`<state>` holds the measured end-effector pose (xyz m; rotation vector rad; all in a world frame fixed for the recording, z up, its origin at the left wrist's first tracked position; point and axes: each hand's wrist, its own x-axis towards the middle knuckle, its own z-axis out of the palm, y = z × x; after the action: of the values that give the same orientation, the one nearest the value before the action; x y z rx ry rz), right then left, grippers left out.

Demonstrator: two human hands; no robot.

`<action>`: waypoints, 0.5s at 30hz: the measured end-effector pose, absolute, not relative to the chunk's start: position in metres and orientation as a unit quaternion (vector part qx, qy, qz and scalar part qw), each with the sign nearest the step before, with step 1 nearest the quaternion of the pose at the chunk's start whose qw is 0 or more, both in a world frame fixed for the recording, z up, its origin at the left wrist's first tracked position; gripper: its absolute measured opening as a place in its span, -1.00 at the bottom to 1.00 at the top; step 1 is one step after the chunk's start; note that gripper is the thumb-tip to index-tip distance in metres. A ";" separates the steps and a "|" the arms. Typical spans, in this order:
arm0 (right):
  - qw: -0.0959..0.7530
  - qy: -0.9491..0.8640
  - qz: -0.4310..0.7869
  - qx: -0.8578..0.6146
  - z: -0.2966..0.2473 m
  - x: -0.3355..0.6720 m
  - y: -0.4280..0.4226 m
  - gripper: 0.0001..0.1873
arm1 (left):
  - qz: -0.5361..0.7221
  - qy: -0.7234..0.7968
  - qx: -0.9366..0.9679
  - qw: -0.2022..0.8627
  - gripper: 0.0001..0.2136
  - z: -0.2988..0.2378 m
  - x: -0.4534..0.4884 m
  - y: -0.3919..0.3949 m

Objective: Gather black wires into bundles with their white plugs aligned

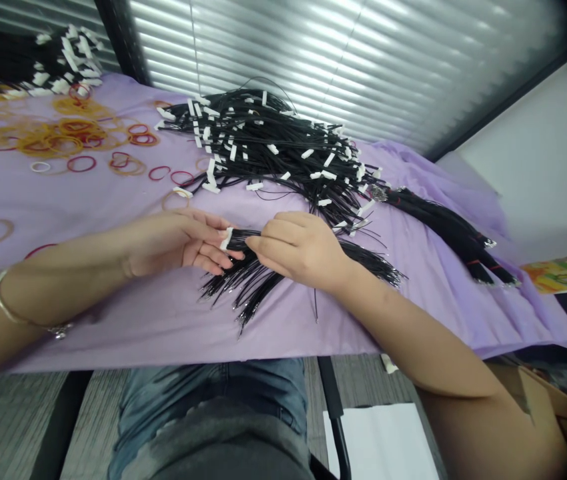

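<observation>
A black wire harness [246,235] with a white connector [226,239] at one end is stretched between my hands. My left hand [191,241], palm partly up, has its thumb and fingers on the connector end. My right hand [303,250] is closed around the wires just beside it, knuckles up. Beneath both hands, a fanned-out bunch of loose black wires [258,293] with small metal tips lies on the purple cloth [163,327]. Its other side [373,261] reaches out past my right wrist. My right fingertips partly hide the held wires.
Behind my hands lies a big pile of black wire harnesses [273,143] with white connectors. Tied bundles [443,223] lie to the right, and another heap [18,57] at the far left. Rubber bands [63,137] are scattered on the left. Window blinds [283,47] stand behind the table.
</observation>
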<state>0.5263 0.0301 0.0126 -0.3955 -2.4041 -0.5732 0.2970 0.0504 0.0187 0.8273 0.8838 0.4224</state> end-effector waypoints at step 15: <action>0.314 -0.925 -0.130 -0.169 0.000 0.517 0.034 -0.73 | 0.204 0.409 0.422 0.783 -0.75 0.023 0.298 0.042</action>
<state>0.5168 0.0344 -0.0001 -0.4453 -2.4382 -0.3414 0.2980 0.0419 0.0227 0.9098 0.8818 0.4396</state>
